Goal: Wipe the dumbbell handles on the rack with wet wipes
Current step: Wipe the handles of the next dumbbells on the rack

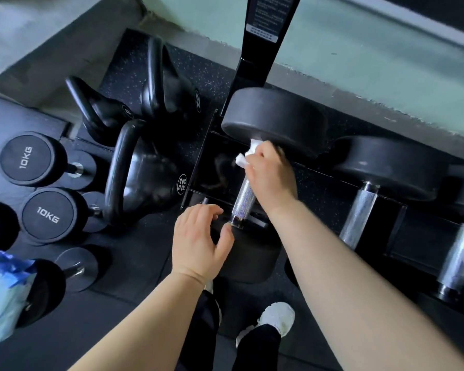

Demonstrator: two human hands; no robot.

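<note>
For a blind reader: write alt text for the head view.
A person's right hand grips a wet wipe around the far end of a dumbbell handle on the rack; the left hand is open beside its near end. Kettlebells and 10KG dumbbells sit to the left.

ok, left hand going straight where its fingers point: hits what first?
Left hand: probably the black rack shelf, just left of the knurled handle the right hand rubs with a wet wipe. Depth unclear from one view.
</note>
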